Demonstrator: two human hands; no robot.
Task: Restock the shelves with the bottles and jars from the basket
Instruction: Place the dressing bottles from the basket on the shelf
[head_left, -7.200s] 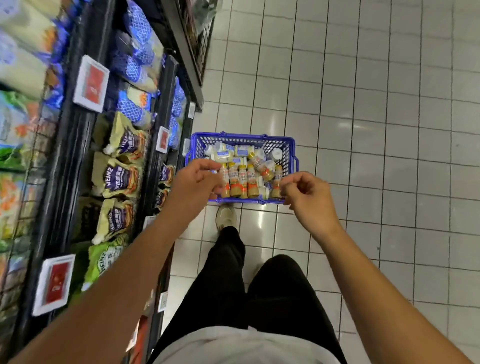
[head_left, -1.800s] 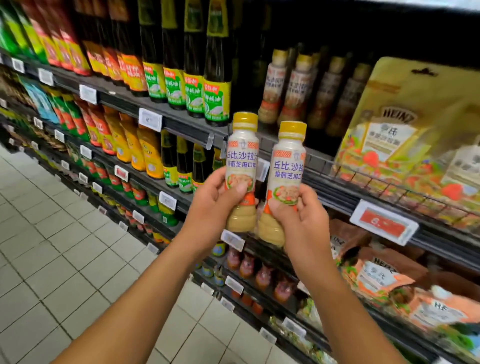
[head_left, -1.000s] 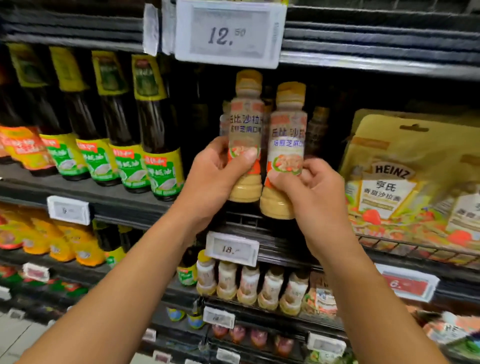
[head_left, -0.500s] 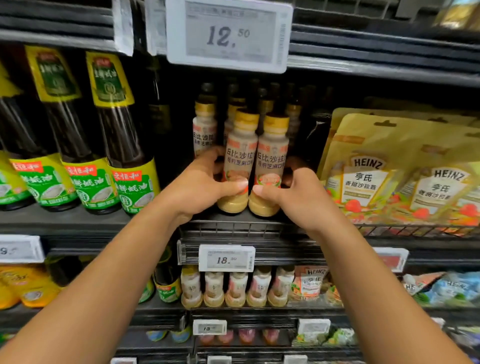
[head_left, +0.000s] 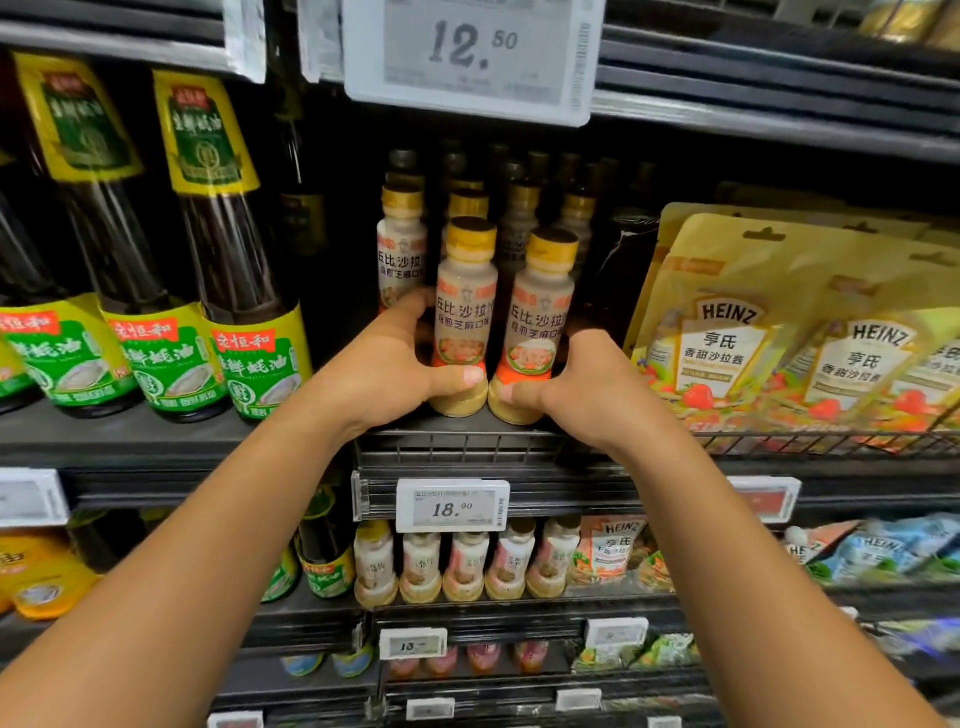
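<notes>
Two beige dressing bottles with yellow caps stand side by side at the front of the dark wire shelf (head_left: 493, 441). My left hand (head_left: 387, 376) grips the left bottle (head_left: 466, 306) low down, thumb across its front. My right hand (head_left: 582, 389) grips the right bottle (head_left: 543, 317) the same way. Both bottles are upright with their bases on the shelf. More bottles of the same kind (head_left: 402, 244) stand in rows behind them. The basket is out of view.
Tall dark oil bottles with green labels (head_left: 249, 322) stand to the left. Yellow Heinz pouches (head_left: 727, 332) fill a wire tray on the right. A large price tag (head_left: 470, 57) hangs from the shelf above. Smaller dressing bottles (head_left: 462, 566) line the shelf below.
Both hands carried the two bottles forward and down onto the shelf front; the bottles now rest upright on it, with both hands lower around their bases.
</notes>
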